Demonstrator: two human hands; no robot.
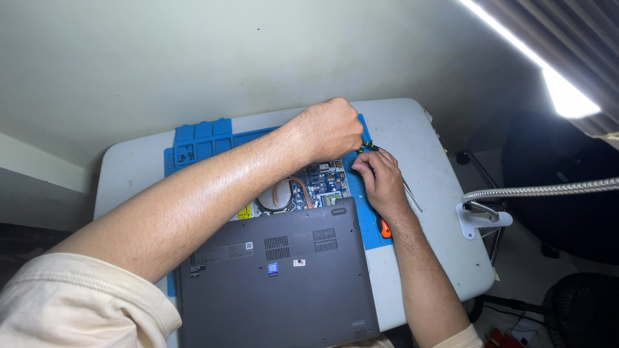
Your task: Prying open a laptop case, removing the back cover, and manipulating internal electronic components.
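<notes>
Laptop [277, 270]: dark grey, lying underside up on a blue mat [193, 138] that covers most of a white worktop [425, 148]. Its bottom cover is shifted toward the person, so a strip of the inside shows at the laptop's far edge.

Board [322, 183]: blue, exposed in that strip, with a copper pipe [293, 187] curving beside a round fan [274, 200].

Left hand [329, 129]: curled into a closed fist above the laptop's far right corner; whether it grips the tool's handle cannot be told.

Tool [371, 147]: small, dark and slim, showing only between the two hands, just beyond the laptop's far right corner.

Right hand [380, 180]: resting on the mat at the laptop's right edge, fingers bent, their tips pinched at the tool's end.

Orange item [385, 227]: small, on the mat just right of the laptop, partly hidden under the right wrist.

Thin metal rod [412, 196]: on the worktop, right of the laptop.

Mat trays: small compartments at the mat's far left corner, well beyond the laptop, holding tiny dark parts [186, 153].

Lamp arm [548, 190]: flexible, silver, clamped to the worktop edge right of the laptop.
</notes>
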